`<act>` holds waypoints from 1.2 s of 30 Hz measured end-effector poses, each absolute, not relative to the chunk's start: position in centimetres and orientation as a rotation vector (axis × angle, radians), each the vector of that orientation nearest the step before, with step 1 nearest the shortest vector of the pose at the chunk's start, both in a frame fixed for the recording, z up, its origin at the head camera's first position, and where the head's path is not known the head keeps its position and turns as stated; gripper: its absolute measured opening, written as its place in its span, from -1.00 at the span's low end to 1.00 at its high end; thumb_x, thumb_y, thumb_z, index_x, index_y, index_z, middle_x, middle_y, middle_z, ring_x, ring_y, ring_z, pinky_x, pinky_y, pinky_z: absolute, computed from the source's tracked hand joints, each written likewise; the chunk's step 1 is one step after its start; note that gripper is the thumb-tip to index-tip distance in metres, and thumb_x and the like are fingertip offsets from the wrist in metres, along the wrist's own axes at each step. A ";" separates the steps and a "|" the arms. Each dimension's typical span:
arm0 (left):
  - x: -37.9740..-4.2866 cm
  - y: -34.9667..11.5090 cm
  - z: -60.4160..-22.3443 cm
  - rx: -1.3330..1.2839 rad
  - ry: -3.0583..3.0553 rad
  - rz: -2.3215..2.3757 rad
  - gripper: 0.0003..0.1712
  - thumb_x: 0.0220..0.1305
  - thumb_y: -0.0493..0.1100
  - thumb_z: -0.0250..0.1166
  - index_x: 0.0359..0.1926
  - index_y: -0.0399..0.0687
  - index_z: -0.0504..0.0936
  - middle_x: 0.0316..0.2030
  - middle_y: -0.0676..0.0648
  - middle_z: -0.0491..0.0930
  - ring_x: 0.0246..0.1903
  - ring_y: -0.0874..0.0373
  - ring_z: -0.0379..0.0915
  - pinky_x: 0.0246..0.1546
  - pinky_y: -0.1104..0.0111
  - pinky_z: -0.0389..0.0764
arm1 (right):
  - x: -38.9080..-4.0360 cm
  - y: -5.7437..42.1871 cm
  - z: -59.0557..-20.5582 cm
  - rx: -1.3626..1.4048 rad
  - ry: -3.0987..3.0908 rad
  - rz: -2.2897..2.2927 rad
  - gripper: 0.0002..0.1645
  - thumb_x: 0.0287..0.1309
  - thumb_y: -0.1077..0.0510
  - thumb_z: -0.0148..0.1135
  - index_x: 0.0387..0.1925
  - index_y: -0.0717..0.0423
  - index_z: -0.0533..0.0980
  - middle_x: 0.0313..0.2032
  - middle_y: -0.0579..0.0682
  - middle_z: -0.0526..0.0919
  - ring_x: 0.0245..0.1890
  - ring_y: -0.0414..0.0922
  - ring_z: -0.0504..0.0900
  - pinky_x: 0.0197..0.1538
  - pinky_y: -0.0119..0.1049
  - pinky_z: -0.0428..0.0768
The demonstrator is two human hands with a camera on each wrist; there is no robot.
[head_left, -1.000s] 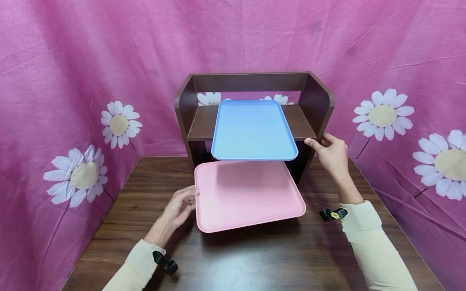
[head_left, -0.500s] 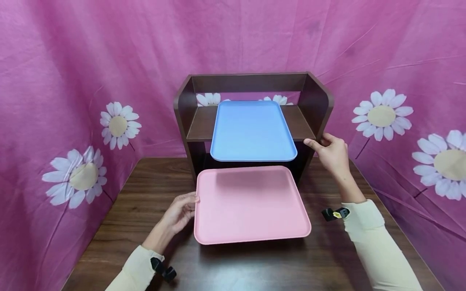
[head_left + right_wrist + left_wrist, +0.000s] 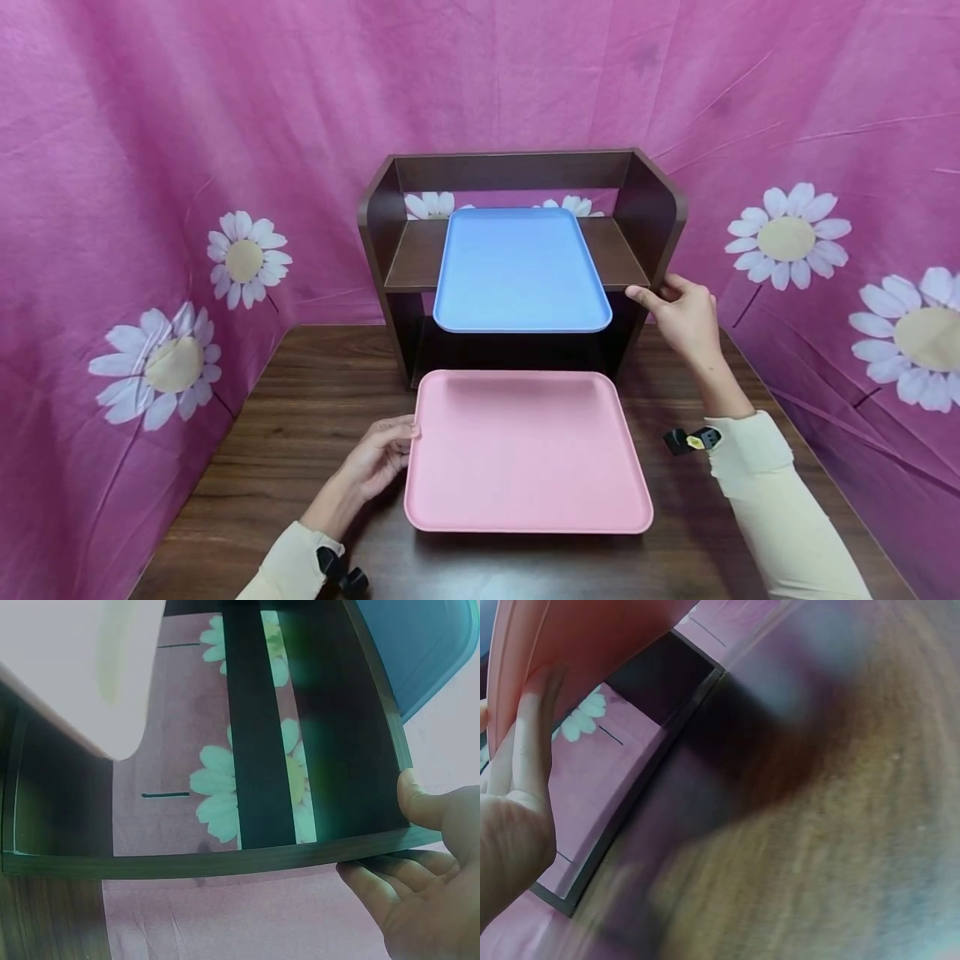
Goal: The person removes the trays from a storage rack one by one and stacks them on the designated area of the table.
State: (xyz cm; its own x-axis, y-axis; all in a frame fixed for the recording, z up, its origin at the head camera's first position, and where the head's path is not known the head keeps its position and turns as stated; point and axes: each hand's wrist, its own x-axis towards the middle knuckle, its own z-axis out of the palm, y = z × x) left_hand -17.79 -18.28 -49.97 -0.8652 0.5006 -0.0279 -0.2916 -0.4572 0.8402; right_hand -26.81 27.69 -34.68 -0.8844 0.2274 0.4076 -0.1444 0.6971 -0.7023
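Observation:
My left hand (image 3: 378,454) pinches the left rim of a pink tray (image 3: 528,454) in front of a dark brown shelf. In the left wrist view, fingers (image 3: 532,742) reach along the tray's underside, and the tray is raised off the table. My right hand (image 3: 684,323) grips the right side of the shelf (image 3: 652,208). Seen from the right wrist, its thumb lies on one face of the side panel (image 3: 187,866) and the fingers on the other. A blue tray (image 3: 521,271) lies on the upper board, its near end jutting past the front edge.
The shelf stands at the back of a wood-grain table (image 3: 285,417). Its lower compartment (image 3: 517,352) faces the pink tray. A pink curtain (image 3: 495,75) with daisies hangs behind and at both sides.
My left hand has drawn the pink tray toward me, away from the shelf, and straightened it, uncovering the lower compartment. The right hand and the blue tray stay in place.

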 end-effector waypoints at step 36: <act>-16.9 -17.2 -52.9 0.176 1.405 2.140 -0.68 0.48 -0.43 0.03 -0.08 -0.07 0.69 -0.29 0.03 0.82 -0.24 0.25 0.78 -0.16 0.33 0.83 | -26.8 27.7 -34.8 -0.066 -2.420 1.089 -0.45 0.23 -0.26 0.53 -0.32 0.17 0.64 -0.77 -0.47 0.49 -0.67 -0.42 0.47 -0.58 -0.32 0.29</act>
